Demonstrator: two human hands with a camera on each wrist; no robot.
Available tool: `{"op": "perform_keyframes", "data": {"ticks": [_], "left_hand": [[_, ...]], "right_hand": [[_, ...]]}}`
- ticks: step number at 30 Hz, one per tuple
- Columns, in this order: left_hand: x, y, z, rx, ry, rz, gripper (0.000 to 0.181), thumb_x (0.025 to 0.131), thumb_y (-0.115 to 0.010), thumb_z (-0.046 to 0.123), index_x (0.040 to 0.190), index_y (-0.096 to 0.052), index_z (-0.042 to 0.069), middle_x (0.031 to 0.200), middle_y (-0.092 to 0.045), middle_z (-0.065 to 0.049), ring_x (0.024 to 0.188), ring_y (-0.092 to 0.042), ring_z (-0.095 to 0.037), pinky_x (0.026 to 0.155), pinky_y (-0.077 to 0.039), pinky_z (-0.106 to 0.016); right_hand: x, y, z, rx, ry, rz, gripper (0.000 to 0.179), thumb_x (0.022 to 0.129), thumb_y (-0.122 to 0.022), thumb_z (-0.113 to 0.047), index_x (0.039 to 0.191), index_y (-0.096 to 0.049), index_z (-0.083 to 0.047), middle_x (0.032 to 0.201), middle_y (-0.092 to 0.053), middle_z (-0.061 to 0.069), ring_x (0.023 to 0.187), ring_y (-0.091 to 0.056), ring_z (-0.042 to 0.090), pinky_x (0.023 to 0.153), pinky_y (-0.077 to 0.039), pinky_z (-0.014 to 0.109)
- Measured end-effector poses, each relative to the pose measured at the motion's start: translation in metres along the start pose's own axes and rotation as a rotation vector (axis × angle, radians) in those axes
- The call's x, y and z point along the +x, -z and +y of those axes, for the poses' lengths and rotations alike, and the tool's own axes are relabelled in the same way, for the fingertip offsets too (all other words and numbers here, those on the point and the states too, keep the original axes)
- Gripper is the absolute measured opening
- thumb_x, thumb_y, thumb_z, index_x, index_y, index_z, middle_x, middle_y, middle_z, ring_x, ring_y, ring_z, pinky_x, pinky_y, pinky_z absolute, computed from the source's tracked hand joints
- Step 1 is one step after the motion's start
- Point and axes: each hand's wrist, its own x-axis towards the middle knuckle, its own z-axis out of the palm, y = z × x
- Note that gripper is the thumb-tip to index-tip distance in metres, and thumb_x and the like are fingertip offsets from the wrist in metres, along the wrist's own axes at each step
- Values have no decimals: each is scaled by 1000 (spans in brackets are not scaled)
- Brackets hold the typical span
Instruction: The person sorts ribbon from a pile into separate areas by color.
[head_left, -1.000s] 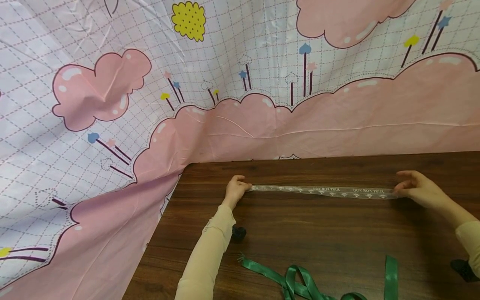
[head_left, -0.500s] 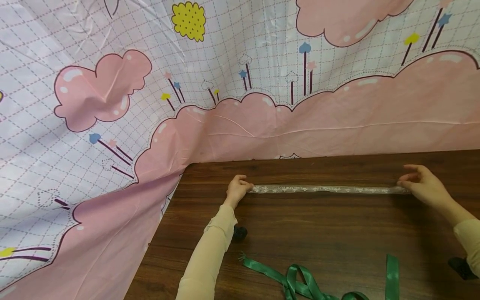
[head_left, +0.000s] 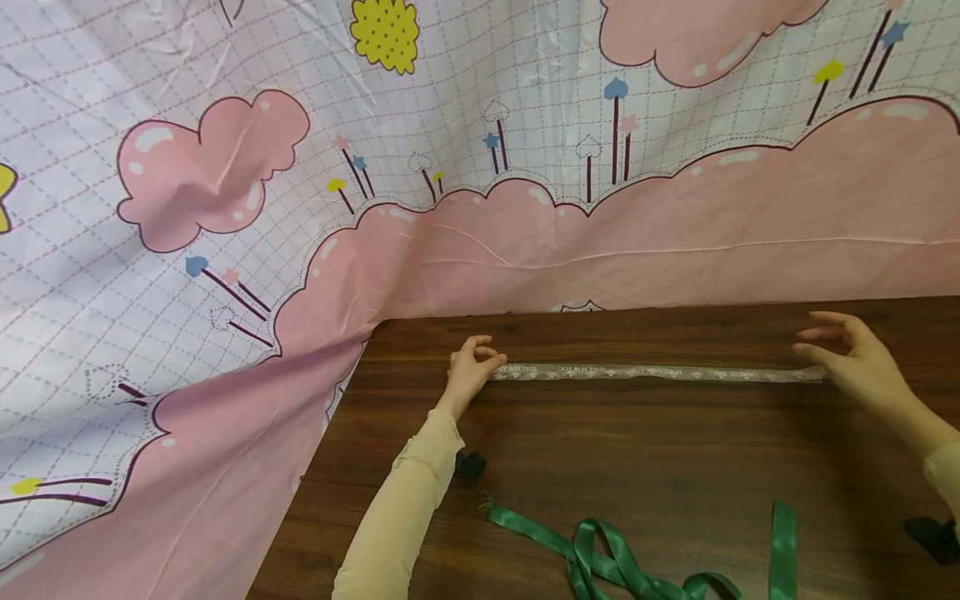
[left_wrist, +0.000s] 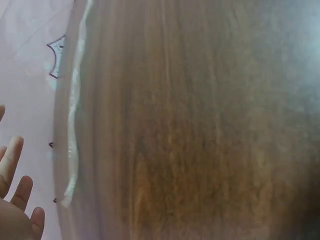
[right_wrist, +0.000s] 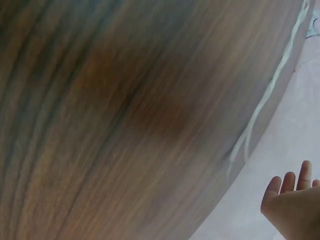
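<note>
A sheer whitish ribbon (head_left: pixel 645 372) printed with white lettering lies stretched straight along the far part of the brown wooden table (head_left: pixel 600 450). At its left end is my left hand (head_left: pixel 468 372), fingers loosely bent; the left wrist view shows those fingers (left_wrist: pixel 11 165) apart from the ribbon (left_wrist: pixel 73 125). Beside the other end, my right hand (head_left: pixel 862 358) has its thumb and fingers spread. In the right wrist view, a gap separates the right hand (right_wrist: pixel 295 205) from the ribbon (right_wrist: pixel 265 97). Neither hand holds anything.
Green satin ribbon (head_left: pixel 600 562) lies in loops at the near side, with a straight green piece (head_left: pixel 783 550) to its right. A small black object (head_left: pixel 470 467) shows beside the left sleeve, another (head_left: pixel 930 537) by the right. A patterned cloth (head_left: pixel 525 242) hangs behind the table.
Both hands have let go of the sheer ribbon's ends, and it now lies flat. The right hand has moved right and away, its fingers spreading; the left has shifted slightly left.
</note>
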Motion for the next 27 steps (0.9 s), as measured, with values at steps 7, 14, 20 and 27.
{"op": "perform_keyframes", "data": {"ticks": [7,14,20,27], "left_hand": [[-15,6,13,-42,-24,-47,47,85,-67,33,128,-51,21,112,-63,-1,118,-42,-28,106,-28,-51],[-39,9,36,-87,-78,-92,48,85,-68,32,128,-50,24,115,-61,1,122,-41,-27,98,-39,-47],[-58,8,52,-109,-176,-154,50,85,-67,30,130,-48,21,115,-62,-1,135,-30,-25,112,-14,-59],[-80,3,64,-151,-277,-253,52,87,-66,24,134,-44,20,115,-61,-7,123,-46,-21,109,-27,-51]], "right_hand": [[-11,-7,-24,62,86,-19,59,94,-56,-26,144,-28,-13,102,-45,-36,87,-41,-18,65,-36,8],[-24,-20,-47,102,154,-61,53,94,-55,-18,142,-31,-14,109,-48,-27,94,-44,-13,69,-38,9],[-36,-32,-64,160,221,-81,51,93,-55,-10,139,-35,-13,111,-52,-21,95,-49,-9,72,-42,8],[-49,-41,-82,214,291,-126,52,91,-55,-1,139,-35,-9,112,-54,-14,100,-52,-9,74,-45,9]]}}
